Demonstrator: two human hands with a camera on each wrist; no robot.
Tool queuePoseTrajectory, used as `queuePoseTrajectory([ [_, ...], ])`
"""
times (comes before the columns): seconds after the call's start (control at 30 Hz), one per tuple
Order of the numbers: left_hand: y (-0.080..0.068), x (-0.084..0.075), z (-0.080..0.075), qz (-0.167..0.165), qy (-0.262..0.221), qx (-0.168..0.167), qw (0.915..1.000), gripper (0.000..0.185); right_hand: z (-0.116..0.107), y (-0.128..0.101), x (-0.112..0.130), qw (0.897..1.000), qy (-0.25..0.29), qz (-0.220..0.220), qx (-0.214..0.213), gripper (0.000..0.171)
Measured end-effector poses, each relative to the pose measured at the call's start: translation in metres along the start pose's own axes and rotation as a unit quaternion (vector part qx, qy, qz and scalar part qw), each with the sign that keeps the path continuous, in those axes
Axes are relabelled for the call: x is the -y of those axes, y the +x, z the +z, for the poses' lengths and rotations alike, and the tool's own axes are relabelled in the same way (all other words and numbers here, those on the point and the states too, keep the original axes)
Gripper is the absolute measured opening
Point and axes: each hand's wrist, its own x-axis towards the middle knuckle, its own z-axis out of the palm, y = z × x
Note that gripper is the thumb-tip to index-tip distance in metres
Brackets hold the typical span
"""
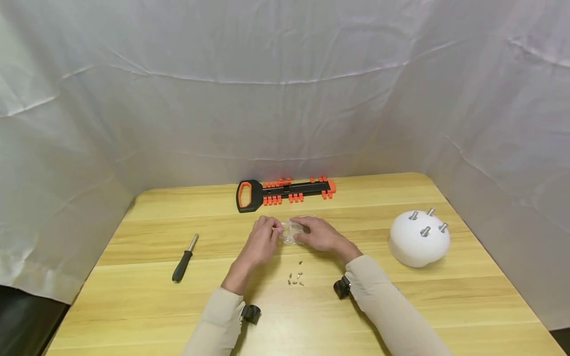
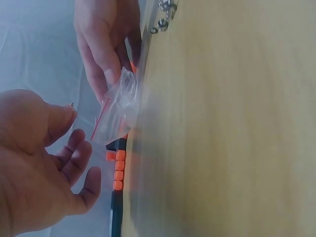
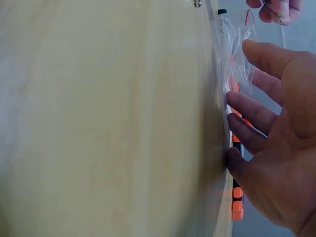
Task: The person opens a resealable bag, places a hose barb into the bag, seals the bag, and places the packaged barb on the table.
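My left hand pinches a tiny metal piece between thumb and index finger; only its tip shows, so its exact kind is unclear. The other fingers of that hand curl loosely. To its right, my right hand holds a small clear plastic zip bag with a red seal line, thumb on one side and fingers against the other. The bag lies low at the tabletop. Several small metal pieces are scattered on the wood nearer to me, below the bag.
Behind the hands lies a black holder with orange clips and a loop handle. A black-handled driver lies at the left. On the right stands a white rounded object with several metal posts on top. Grey cloth encloses the wooden table.
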Motion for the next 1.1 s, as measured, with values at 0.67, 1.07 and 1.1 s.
queuePoseTrajectory([
  [0.67,0.015,0.003,-0.001,-0.037,0.056,0.020,0.9975,0.014,0.000,-0.001,0.003,1.000,0.014,-0.003,0.003,0.056],
  [1.07,0.005,0.002,-0.003,-0.028,0.029,0.013,0.9991,0.010,-0.001,0.000,0.001,1.000,-0.001,-0.002,0.004,0.056],
  [1.1,0.003,0.001,-0.004,-0.028,0.028,0.015,0.9991,0.010,-0.001,0.001,0.001,1.000,-0.001,-0.001,0.006,0.056],
])
